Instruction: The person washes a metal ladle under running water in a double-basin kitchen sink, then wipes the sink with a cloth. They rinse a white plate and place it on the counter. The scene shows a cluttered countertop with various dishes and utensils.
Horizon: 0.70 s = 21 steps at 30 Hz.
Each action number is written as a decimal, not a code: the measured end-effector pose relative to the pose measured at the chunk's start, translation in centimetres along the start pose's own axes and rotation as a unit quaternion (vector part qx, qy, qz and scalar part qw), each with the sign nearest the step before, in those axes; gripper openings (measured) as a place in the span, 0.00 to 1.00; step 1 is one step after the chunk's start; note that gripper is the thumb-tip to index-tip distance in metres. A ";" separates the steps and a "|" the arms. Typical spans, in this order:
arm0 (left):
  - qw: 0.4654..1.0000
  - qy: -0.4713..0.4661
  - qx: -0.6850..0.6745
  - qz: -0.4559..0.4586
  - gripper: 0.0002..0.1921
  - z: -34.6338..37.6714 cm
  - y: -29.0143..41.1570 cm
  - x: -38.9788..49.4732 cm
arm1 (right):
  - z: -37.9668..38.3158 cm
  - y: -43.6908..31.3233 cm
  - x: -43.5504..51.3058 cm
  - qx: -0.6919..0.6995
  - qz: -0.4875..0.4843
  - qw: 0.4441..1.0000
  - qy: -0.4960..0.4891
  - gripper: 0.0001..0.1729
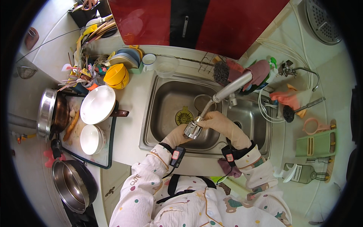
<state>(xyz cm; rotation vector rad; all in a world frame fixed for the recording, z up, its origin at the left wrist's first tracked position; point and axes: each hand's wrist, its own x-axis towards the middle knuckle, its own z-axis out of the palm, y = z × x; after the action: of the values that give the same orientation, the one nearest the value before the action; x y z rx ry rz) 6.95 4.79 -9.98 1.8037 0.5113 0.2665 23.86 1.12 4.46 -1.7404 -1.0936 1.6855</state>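
A chrome faucet spray head (193, 130) hangs from a flexible metal neck (207, 109) over the large stainless steel sink basin (167, 93). The fingers of my right hand (219, 122) are at the joint between head and neck, gripping it from the right. Coming in from the left, my left hand (178, 135) is against the spray head's lower side; its fingertips are hidden behind the head. Below in the basin lie a yellow-green drain strainer (184, 115) and a round mesh strainer (200, 100). No running water can be made out.
White bowls (90, 139) and a white plate (97, 105) stand on a tray left of the sink. Yellow bowls (114, 74), a mug (149, 60) and a clear container (166, 66) line the back. Right are a small basin (249, 110), a pot brush (289, 113) and graters (314, 146).
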 end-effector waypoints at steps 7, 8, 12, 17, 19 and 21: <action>0.998 0.005 0.037 0.044 0.08 1.1 -0.4 1.3 | 0.0 -0.8 -0.4 0.011 0.004 1.000 -0.007 0.17; 0.999 -0.001 -0.032 0.025 0.08 1.2 -0.4 1.4 | 0.0 -0.7 -0.5 0.015 0.005 1.000 -0.014 0.17; 0.997 -0.016 -0.071 -0.014 0.08 1.4 -0.4 1.4 | -0.3 -0.3 -0.3 0.033 0.006 0.999 -0.028 0.17; 0.807 0.039 -0.575 -0.129 0.08 1.9 -1.2 1.9 | -0.7 0.4 0.3 -0.066 0.001 0.998 0.009 0.17; 0.773 0.045 -0.618 -0.138 0.07 2.1 -1.4 1.8 | -0.8 0.8 0.6 -0.080 0.001 0.997 0.014 0.17; 0.924 0.057 -0.376 -0.050 0.06 2.2 -1.2 1.1 | -0.9 1.2 1.0 -0.074 0.007 0.997 0.020 0.17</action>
<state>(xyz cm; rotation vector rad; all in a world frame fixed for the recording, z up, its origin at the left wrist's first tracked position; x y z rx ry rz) 8.62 3.73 -11.79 1.0141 0.4921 0.4325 24.93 1.38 3.01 -1.8678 -1.2196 1.6060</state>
